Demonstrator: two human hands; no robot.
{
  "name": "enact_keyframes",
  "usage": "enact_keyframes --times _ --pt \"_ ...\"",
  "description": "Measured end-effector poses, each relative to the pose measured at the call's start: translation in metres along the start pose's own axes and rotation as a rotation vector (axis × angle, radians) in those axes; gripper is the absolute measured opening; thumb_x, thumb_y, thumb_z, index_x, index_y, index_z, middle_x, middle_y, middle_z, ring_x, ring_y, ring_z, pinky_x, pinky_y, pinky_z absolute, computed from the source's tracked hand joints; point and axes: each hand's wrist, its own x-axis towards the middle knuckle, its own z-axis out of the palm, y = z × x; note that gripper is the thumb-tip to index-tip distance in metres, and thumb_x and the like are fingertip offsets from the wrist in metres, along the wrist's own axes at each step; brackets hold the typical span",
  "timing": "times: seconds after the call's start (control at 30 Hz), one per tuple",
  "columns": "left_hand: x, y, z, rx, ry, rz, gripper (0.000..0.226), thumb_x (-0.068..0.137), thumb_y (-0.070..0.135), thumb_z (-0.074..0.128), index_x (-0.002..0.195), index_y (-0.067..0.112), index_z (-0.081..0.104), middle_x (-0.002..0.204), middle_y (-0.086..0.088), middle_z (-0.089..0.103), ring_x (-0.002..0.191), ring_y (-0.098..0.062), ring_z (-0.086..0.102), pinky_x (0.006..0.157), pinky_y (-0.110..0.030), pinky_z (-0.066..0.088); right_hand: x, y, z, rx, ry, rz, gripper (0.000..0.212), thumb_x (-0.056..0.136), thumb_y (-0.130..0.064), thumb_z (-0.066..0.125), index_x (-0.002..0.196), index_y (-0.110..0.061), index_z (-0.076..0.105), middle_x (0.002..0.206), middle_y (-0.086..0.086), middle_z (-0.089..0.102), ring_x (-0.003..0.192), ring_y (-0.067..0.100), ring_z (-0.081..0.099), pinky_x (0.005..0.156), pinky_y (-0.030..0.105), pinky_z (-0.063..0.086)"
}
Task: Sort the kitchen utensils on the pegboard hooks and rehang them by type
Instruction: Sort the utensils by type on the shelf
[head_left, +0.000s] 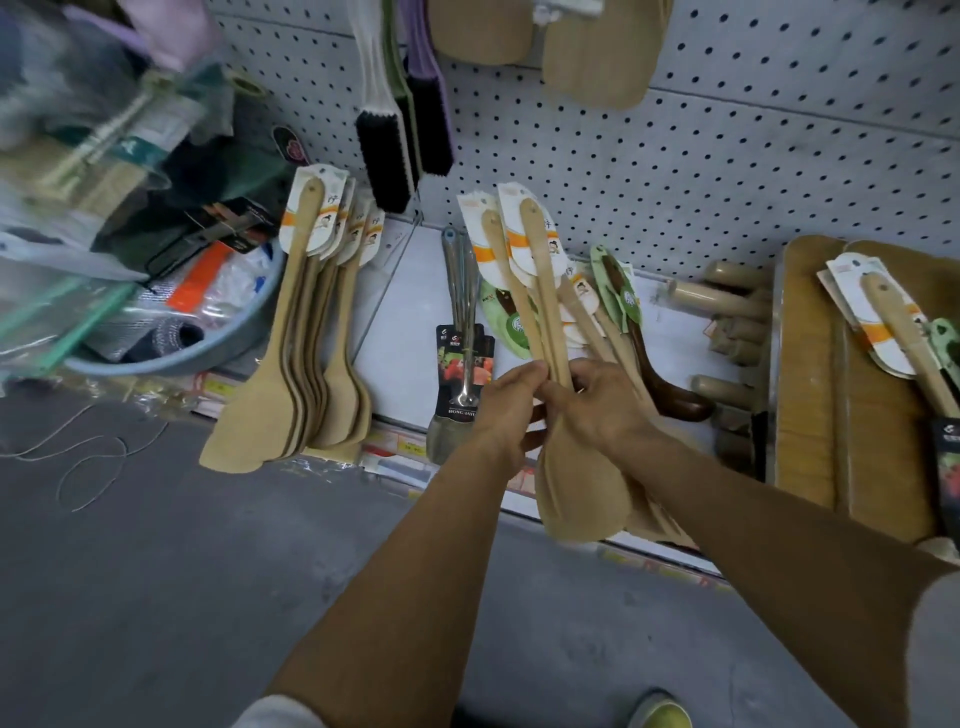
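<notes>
Both forearms reach in from the bottom of the frame, left hand (506, 410) and right hand (602, 405) pinching the handles of the middle spatula bunch (540, 291) at centre frame, fingers curled round them. Looks like mid-sort: separating wooden spatulas. Next, I reckon, lift one tag off its hook. Pale wood, orange-striped card tags; sorted bunch (306, 332) hangs centre-left on the pegboard (727, 156).

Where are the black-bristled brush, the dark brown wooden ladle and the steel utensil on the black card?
Black-bristled brush (384, 166): head view, on the middle of its bristle block.
Dark brown wooden ladle (680, 402): head view, on its bowl end.
Steel utensil on the black card (464, 332): head view, on its shaft at the card's top.
</notes>
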Motion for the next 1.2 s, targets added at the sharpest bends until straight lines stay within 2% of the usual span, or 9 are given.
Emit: enact_keyframes --times 0.07,0.2,0.37,0.53,0.77,0.87,0.93,1.1,1.2 --pt "-0.009 0.009 -0.018 -0.029 0.001 -0.011 0.025 0.098 0.034 0.053 0.111 0.021 0.070 0.092 -0.001 0.070 0.080 -0.016 0.066 0.060 -0.026 0.052 -0.001 -0.011 0.017 -0.020 -0.015 -0.011 0.014 0.089 -0.032 0.066 0.088 -0.018 0.071 0.078 -0.004 0.070 0.069 0.006 0.064 0.060 0.016 0.051" --pt "-0.018 0.029 -0.059 -0.038 0.054 0.041 0.032 0.096 0.040 0.054 0.110 0.015 0.069 0.087 -0.006 0.069 0.068 -0.018 0.062 0.054 -0.023 0.050 -0.001 -0.036 0.060 -0.015 0.022 -0.010 0.047 0.079 -0.064 0.049 0.085 -0.021 0.068 0.081 -0.002 0.071 0.081 0.019 0.067 0.079 0.043 0.056" --pt "-0.030 0.055 -0.112 -0.006 0.093 0.149 0.023 0.096 0.021 0.056 0.115 0.017 0.069 0.103 -0.006 0.073 0.080 -0.021 0.069 0.061 -0.026 0.052 0.004 -0.086 0.110 0.100 0.035 0.023 0.032 0.095 -0.041 0.049 0.084 -0.016 0.066 0.083 0.002 0.069 0.086 0.024 0.067 0.082 0.042 0.055" --pt "-0.038 0.091 -0.168 0.114 0.174 0.220 0.020 0.095 0.013 0.053 0.105 0.011 0.070 0.083 -0.008 0.068 0.066 -0.018 0.063 0.051 -0.020 0.047 0.017 -0.128 0.162 0.136 0.012 0.055 0.032 0.094 -0.033 0.052 0.086 -0.005 0.065 0.079 0.008 0.064 0.076 0.020 0.060 0.064 0.026 0.046" --pt "-0.016 0.120 -0.238 0.312 0.332 0.268 0.024 0.094 0.007 0.048 0.104 0.007 0.070 0.063 -0.001 0.065 0.053 -0.006 0.056 0.054 -0.018 0.047 0.037 -0.161 0.227 0.268 -0.028 0.182 0.019 0.091 -0.022 0.059 0.079 -0.007 0.061 0.077 0.012 0.060 0.072 0.023 0.054 0.063 0.029 0.043" --pt "-0.010 0.127 -0.246 0.386 0.360 0.280 0.029 0.093 0.004 0.046 0.114 -0.009 0.061 0.108 -0.028 0.066 0.099 -0.033 0.066 0.092 -0.038 0.052 0.049 -0.156 0.242 0.300 0.019 0.274 0.029 0.090 -0.021 0.059 0.095 0.008 0.061 0.076 0.017 0.054 0.070 0.022 0.051 0.059 0.028 0.041" --pt "-0.005 0.127 -0.244 0.446 0.353 0.307 0.025 0.094 0.003 0.047 0.111 -0.008 0.063 0.113 -0.026 0.066 0.108 -0.038 0.061 0.096 -0.037 0.047 0.056 -0.150 0.245 0.305 0.043 0.324 0.029 0.089 -0.018 0.058 0.097 0.009 0.062 0.077 0.023 0.054 0.071 0.023 0.051 0.063 0.028 0.043" --pt "0.007 0.120 -0.226 0.580 0.223 0.364 0.013 0.090 0.009 0.058 0.092 0.006 0.071 0.078 -0.002 0.066 0.076 -0.011 0.059 0.068 -0.014 0.049 0.070 -0.132 0.231 0.286 0.115 0.358 0.013 0.089 -0.011 0.056 0.088 -0.004 0.067 0.079 0.012 0.064 0.074 0.025 0.059 0.069 0.031 0.050" --pt "0.020 0.111 -0.218 0.629 0.196 0.391 0.013 0.087 0.022 0.067 0.090 0.010 0.070 0.074 -0.004 0.069 0.072 -0.015 0.065 0.077 -0.028 0.056 0.079 -0.121 0.224 0.247 0.129 0.369 0.012 0.088 -0.008 0.056 0.084 -0.008 0.067 0.080 0.015 0.065 0.074 0.024 0.059 0.067 0.030 0.049"
